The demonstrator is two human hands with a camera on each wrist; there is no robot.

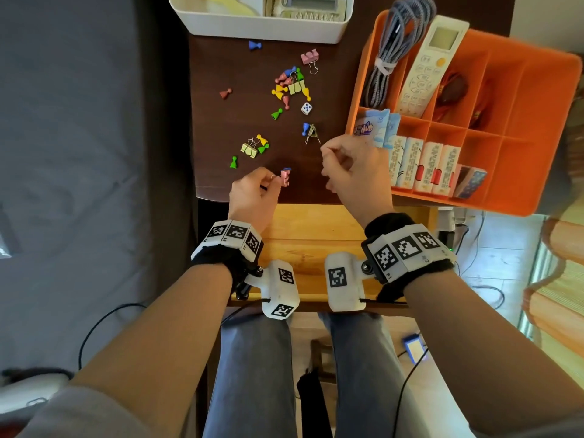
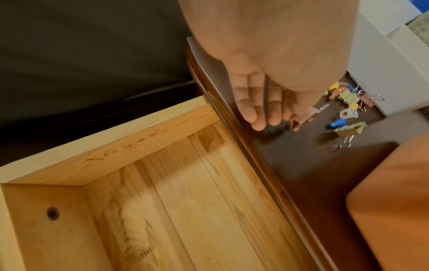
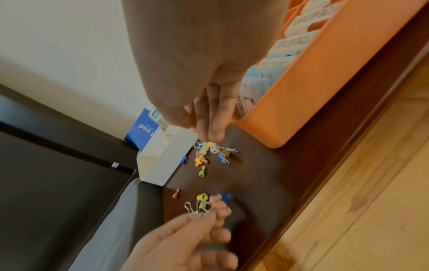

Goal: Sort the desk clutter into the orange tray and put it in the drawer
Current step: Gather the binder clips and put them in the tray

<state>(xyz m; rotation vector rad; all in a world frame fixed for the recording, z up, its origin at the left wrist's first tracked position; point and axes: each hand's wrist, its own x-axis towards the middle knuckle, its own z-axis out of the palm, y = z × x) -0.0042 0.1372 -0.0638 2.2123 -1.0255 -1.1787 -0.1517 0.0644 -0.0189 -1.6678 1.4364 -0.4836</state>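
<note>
Left hand (image 1: 252, 194) pinches a pink binder clip (image 1: 285, 177) by its wire; right hand (image 1: 354, 167) hovers curled, holding nothing visible. That thin grip could slip, dropping it into the open drawer (image 2: 162, 210).

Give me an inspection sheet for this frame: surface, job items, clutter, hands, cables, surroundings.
Surface: dark wood desk, bare patches between scattered items.
Job's things: orange tray on the desk's right side, holding a coiled cable, a remote and small packets; several compartments bare. Drawer open under the desk edge, nothing seen inside.
Clutter: coloured pawns, binder clips and a die loose on the desk.
Grippers: left hand pinches a pink binder clip by its wire; right hand curled, whether it holds anything cannot be told.
Cables: black leads on the floor.
Surroundings: white organiser at the desk's far edge; grey bedding to the left.
</note>
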